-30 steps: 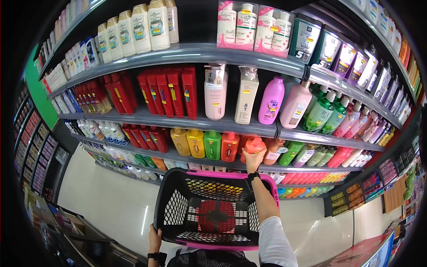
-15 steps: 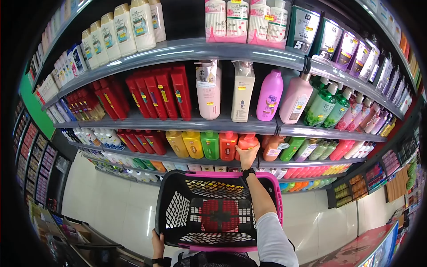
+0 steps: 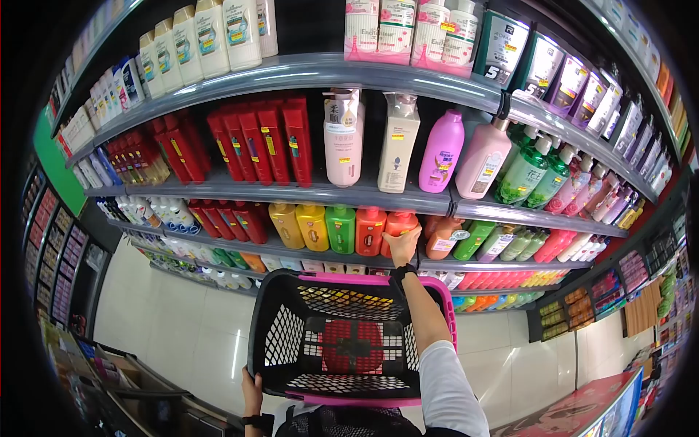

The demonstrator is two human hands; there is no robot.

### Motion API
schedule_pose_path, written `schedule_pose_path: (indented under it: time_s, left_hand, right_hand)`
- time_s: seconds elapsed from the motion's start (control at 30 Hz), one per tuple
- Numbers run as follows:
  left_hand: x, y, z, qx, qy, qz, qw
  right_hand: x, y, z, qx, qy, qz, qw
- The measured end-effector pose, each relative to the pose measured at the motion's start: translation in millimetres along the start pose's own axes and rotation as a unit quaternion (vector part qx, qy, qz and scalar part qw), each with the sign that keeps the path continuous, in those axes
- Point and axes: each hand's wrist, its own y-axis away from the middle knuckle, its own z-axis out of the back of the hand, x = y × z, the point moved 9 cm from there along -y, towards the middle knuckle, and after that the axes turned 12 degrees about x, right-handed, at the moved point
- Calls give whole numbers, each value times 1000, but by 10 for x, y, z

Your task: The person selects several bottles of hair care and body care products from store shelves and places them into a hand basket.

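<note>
My right hand (image 3: 403,244) is at the lower part of an orange-red bottle (image 3: 401,221), its thumb across the front and its fingers round the right side. The bottle stands on a lower shelf, right beside a similar orange-red bottle (image 3: 370,227). A green bottle (image 3: 340,227) and yellow ones (image 3: 312,226) continue the row leftward. Below, a black shopping basket (image 3: 266,320) with a pink rim sits in front of me. My left hand (image 3: 252,393) is closed on its near left corner; the fingertips are partly hidden. Inside the basket, only its mesh and a reddish bottom show.
Shelves (image 3: 306,71) of bottles curve across the view, with red boxes (image 3: 266,146) and a purple bottle (image 3: 441,151) above my right hand. A tiled floor (image 3: 182,320) lies below. More racks (image 3: 54,255) stand at the left, and a display panel (image 3: 582,408) at the lower right.
My right hand and the orange-red bottle have moved slightly left and up, and the bottle now stands in line with its neighbour. The view has shifted a little; my left hand stays on the basket.
</note>
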Motion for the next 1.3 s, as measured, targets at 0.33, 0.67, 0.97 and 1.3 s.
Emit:
schedule_pose_path:
  time_s: [0.33,0.67,0.97,1.3]
  left_hand:
    - [-101,54,56,-22,13,-17,1000]
    - [-88,74,44,-23,9,-22,999]
    - [-145,44,47,-28,12,-36,999]
    - [-134,84,31,-33,12,-41,999]
  right_hand:
    - [-87,-13,-68,8,7,36,999]
    - [-182,-97,-98,40,12,49,998]
    - [-218,-201,-83,59,18,78,995]
    - [-392,-226,-191,165,22,17,986]
